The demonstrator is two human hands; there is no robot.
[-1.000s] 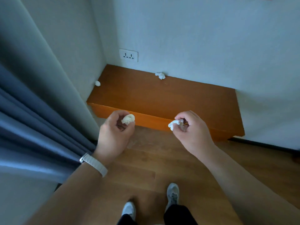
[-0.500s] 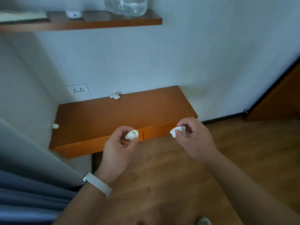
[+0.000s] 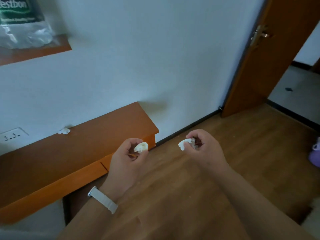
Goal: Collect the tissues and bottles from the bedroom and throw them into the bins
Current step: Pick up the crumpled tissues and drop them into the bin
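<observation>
My left hand (image 3: 126,161) is closed around a crumpled white tissue (image 3: 141,147) pinched at the fingertips. My right hand (image 3: 202,149) grips a second crumpled tissue (image 3: 185,143) the same way. Both hands hover over the wooden floor, just right of a low orange wooden ledge (image 3: 52,163). A third tissue ball (image 3: 64,131) lies on the ledge against the white wall. A clear plastic bottle (image 3: 22,23) with a green label stands on a wall shelf (image 3: 34,52) at the top left.
An open wooden door (image 3: 270,54) stands at the right, with a tiled floor beyond it. A wall socket (image 3: 13,135) sits at the left above the ledge. A purple object (image 3: 315,155) lies on the floor at the right edge.
The view has swung to the right: the curtain and the left tissue ball have left the frame, and the door has come into view. Both hands keep their tissues.
</observation>
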